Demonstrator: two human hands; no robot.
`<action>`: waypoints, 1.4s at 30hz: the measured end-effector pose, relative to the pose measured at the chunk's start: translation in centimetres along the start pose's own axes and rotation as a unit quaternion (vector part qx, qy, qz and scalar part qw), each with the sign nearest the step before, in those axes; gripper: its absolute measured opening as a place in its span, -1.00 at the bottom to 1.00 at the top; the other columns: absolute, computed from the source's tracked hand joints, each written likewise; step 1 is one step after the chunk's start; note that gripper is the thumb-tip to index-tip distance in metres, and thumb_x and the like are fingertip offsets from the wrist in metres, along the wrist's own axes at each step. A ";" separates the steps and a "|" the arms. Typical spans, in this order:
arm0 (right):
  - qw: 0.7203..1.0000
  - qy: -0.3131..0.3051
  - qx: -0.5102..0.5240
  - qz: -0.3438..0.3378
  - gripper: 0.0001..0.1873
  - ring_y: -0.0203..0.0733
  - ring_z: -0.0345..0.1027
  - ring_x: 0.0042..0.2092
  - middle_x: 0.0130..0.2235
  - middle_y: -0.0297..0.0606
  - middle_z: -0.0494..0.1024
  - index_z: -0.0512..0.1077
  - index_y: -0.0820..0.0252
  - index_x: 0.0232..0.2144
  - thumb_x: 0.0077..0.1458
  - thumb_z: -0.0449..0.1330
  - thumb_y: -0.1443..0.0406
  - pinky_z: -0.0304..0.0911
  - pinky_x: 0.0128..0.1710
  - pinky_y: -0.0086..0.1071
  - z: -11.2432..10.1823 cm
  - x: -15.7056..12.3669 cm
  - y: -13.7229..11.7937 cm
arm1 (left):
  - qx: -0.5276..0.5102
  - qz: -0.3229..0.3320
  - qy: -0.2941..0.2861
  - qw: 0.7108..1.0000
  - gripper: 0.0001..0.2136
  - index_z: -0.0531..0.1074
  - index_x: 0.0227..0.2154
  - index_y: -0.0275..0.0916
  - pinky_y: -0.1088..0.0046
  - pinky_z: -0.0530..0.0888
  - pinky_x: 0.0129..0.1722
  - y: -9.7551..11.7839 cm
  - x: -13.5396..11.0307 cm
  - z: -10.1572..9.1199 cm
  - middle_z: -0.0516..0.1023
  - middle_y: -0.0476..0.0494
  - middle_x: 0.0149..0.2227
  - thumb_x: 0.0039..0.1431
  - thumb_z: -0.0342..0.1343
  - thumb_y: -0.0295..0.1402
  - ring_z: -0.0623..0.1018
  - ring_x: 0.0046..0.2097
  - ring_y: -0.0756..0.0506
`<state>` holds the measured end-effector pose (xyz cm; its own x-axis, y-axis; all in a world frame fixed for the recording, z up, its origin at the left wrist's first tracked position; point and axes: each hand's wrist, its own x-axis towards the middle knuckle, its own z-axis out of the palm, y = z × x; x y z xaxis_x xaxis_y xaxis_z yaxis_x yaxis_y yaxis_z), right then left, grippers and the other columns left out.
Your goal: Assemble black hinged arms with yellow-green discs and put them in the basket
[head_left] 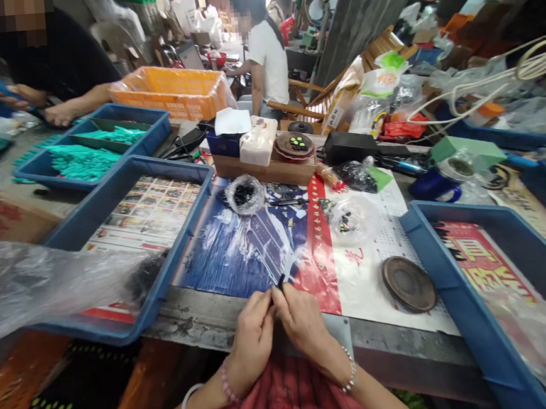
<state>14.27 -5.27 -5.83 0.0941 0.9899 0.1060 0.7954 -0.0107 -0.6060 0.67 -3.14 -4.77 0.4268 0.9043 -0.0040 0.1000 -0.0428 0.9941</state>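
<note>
My left hand and my right hand meet over the table's front edge, fingertips pinching a small black plastic piece between them. Most of the piece is hidden by my fingers. Beyond my hands, a clear plastic bag of black parts and a second clear bag with black and green bits lie on a printed paper sheet. A round dark brown dish sits to the right.
Blue plastic trays stand at both sides, with the left one partly under clear plastic and the right one lined with printed paper. Another blue tray holds teal parts. Co-workers sit at the left and back, beyond an orange crate.
</note>
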 end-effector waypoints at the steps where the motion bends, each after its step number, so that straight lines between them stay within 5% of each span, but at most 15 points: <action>1: 1.000 -0.006 0.020 -0.002 -0.38 -0.23 0.21 -0.57 -0.58 -0.27 0.35 0.27 0.16 -0.47 0.45 -0.36 0.04 -0.13 -0.52 -0.33 -0.1 0.0 0.1 | -0.006 -0.004 0.002 1.000 -0.76 0.59 -0.13 -0.20 0.38 0.37 -0.11 0.0 0.0 0.1 0.48 -0.19 -0.27 0.32 0.03 -0.37 0.45 -0.20 -0.14; 10: 0.978 -0.088 0.172 -0.074 -0.64 -0.26 0.25 -0.49 -0.48 -0.31 0.41 0.23 0.14 -0.44 0.38 -0.08 0.14 0.05 -0.50 -0.41 -0.4 -1.7 0.0 | -0.172 -0.119 0.081 0.974 -0.65 0.56 -0.03 -0.23 0.43 0.41 -0.17 0.3 1.1 1.0 0.53 -0.14 -0.30 0.34 0.00 -0.17 0.45 -0.25 -0.09; 16: 0.965 -0.108 0.233 -0.045 -0.68 -0.26 0.20 -0.47 -0.49 -0.33 0.36 0.23 0.16 -0.45 0.35 -0.03 0.16 0.01 -0.47 -0.39 -0.7 -2.0 0.4 | -0.169 -0.140 -0.021 0.975 -0.73 0.65 -0.23 -0.28 0.43 0.41 -0.12 0.8 1.6 -1.1 0.60 -0.16 -0.29 0.11 0.29 -0.19 0.50 -0.20 -0.13; 25: 0.925 -0.184 0.332 0.027 -0.61 -0.31 0.02 -0.45 -0.52 -0.40 0.18 0.14 0.17 -0.54 0.26 0.03 0.10 -0.07 -0.46 -0.40 -0.9 -2.2 -0.4 | -0.167 -0.192 -0.102 0.962 -0.70 0.61 -0.36 -0.34 0.49 0.36 -0.33 0.7 1.5 -2.7 0.53 -0.12 -0.43 0.11 0.28 -0.14 0.46 -0.35 -0.07; 29: 0.912 -0.225 0.342 0.020 -0.55 -0.34 -0.02 -0.47 -0.53 -0.42 0.14 0.13 0.18 -0.56 0.26 0.09 0.07 -0.10 -0.47 -0.43 -2.8 -1.9 0.9 | -0.177 -0.207 -0.145 0.951 -0.67 0.62 -0.30 -0.36 0.48 0.36 -0.29 1.8 1.0 -4.1 0.55 -0.15 -0.37 0.10 0.29 -0.13 0.46 -0.32 -0.07; 33: 0.855 -0.344 0.389 -0.014 -0.51 -0.38 -0.03 -0.48 -0.54 -0.44 0.14 0.17 0.21 -0.55 0.26 0.15 0.01 -0.14 -0.50 -0.45 -5.4 -1.4 2.1 | -0.185 -0.258 -0.224 0.921 -0.66 0.63 -0.22 -0.37 0.59 0.21 -0.44 2.2 0.6 -5.9 0.46 -0.06 -0.48 0.05 0.37 -0.19 0.32 -0.44 0.05; 35: 0.824 -0.367 0.431 -0.005 -0.49 -0.39 -0.04 -0.48 -0.53 -0.44 0.15 0.18 0.20 -0.54 0.24 0.16 -0.03 -0.14 -0.50 -0.44 -5.9 -1.2 2.1 | -0.267 -0.269 -0.261 0.888 -0.56 0.59 -0.09 -0.33 0.60 0.20 -0.46 1.5 0.9 -6.2 0.44 -0.03 -0.49 -0.01 0.42 -0.21 0.31 -0.47 0.07; 38: 0.796 -0.347 0.496 0.023 -0.46 -0.37 -0.05 -0.47 -0.51 -0.43 0.16 0.18 0.19 -0.53 0.20 0.19 -0.08 -0.14 -0.48 -0.43 -5.4 -0.9 1.7 | -0.409 -0.261 -0.278 0.829 -0.34 0.52 0.05 -0.26 0.56 0.36 -0.37 0.1 1.6 -5.6 0.51 -0.10 -0.37 -0.17 0.50 -0.15 0.44 -0.39 0.02; 42: 0.787 -0.301 0.537 0.034 -0.47 -0.36 0.00 -0.44 -0.49 -0.39 0.20 0.22 0.22 -0.54 0.18 0.22 -0.06 -0.10 -0.44 -0.42 -4.3 -1.0 1.1 | -0.433 -0.256 -0.253 0.827 -0.37 0.58 -0.06 -0.27 0.48 0.45 -0.20 -0.7 2.1 -4.7 0.56 -0.21 -0.20 -0.28 0.55 -0.17 0.52 -0.24 -0.06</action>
<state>17.62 -6.92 -3.26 -0.4437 0.8829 -0.1533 -0.1947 -0.2620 -0.9452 -2.76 0.79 -4.91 0.8711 0.4069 -0.2750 -0.2028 0.8080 0.5532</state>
